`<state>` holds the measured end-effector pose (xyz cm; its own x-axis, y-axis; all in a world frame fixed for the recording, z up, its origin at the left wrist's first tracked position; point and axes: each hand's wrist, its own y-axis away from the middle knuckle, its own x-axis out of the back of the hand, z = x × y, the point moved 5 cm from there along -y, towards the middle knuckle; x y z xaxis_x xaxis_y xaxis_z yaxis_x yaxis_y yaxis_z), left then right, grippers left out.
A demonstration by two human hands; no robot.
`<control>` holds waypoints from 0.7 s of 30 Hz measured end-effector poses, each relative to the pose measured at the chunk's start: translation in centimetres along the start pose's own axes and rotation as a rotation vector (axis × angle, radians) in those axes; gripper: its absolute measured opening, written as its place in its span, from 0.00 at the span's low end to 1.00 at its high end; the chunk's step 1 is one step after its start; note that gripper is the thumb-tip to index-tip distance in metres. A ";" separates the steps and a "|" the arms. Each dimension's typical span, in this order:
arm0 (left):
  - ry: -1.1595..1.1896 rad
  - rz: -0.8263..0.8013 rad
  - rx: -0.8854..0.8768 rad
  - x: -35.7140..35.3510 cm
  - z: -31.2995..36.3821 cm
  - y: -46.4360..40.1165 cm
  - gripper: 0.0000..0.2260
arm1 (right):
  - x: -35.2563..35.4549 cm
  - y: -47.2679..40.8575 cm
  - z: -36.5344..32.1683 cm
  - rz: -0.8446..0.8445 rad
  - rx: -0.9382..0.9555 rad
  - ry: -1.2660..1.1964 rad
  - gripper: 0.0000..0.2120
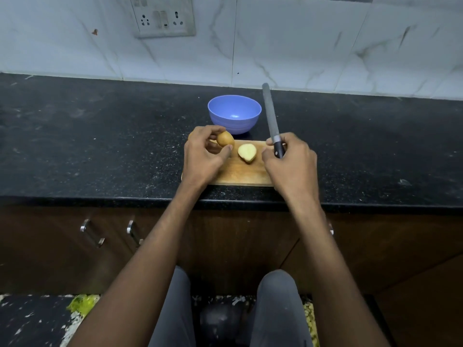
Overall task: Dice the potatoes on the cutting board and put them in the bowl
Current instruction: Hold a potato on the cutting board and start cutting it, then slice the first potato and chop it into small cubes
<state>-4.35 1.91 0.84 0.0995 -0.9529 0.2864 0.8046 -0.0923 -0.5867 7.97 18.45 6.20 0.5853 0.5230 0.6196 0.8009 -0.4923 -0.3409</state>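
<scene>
Left hand (203, 156) pinches one potato half (225, 139), seemingly lifted to reposition; the other half (247, 153) lies cut-face up on the board (240, 174). Right hand (288, 161) grips the knife (271, 116), blade raised clear. Bowl (234, 113) waits empty.

**Layout on the counter**

Cutting board (240, 171) at the near edge of the counter (100, 146), dead centre. At 12 o'clock from the board, just behind it, a bowl (234, 113). On the board: a potato half (247, 153) near the middle, cut face up; at 10 o'clock from it, another potato piece (225, 139), held in the left hand (203, 159). At 3 o'clock, the right hand (290, 164) around a knife (271, 118), blade pointing to 12 o'clock. Behind everything, the wall with a socket plate (162, 16) at 11 o'clock.
</scene>
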 end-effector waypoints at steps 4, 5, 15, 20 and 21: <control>-0.143 -0.018 -0.028 -0.2 -0.4 0.1 0.17 | -3.3 -2.5 1.7 -0.007 -0.033 -0.061 0.12; -0.191 -0.037 -0.030 -0.4 -0.5 0.1 0.18 | -4.0 -2.7 2.0 -0.018 -0.037 -0.058 0.14; -0.543 -0.174 -0.178 -2.8 -0.2 0.5 0.16 | -6.9 -2.5 3.8 0.036 -0.062 -0.142 0.19; -0.413 -0.195 -0.266 -2.6 0.3 1.0 0.19 | -7.0 -2.4 3.9 0.052 -0.012 -0.160 0.21; -0.404 -0.215 -0.268 -2.7 0.5 1.1 0.19 | -7.0 -2.4 4.0 0.054 -0.003 -0.162 0.20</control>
<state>-3.49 4.47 -0.21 0.2095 -0.7220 0.6594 0.6589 -0.3941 -0.6407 2.47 18.72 -0.19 0.6401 0.6012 0.4784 0.7677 -0.5246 -0.3681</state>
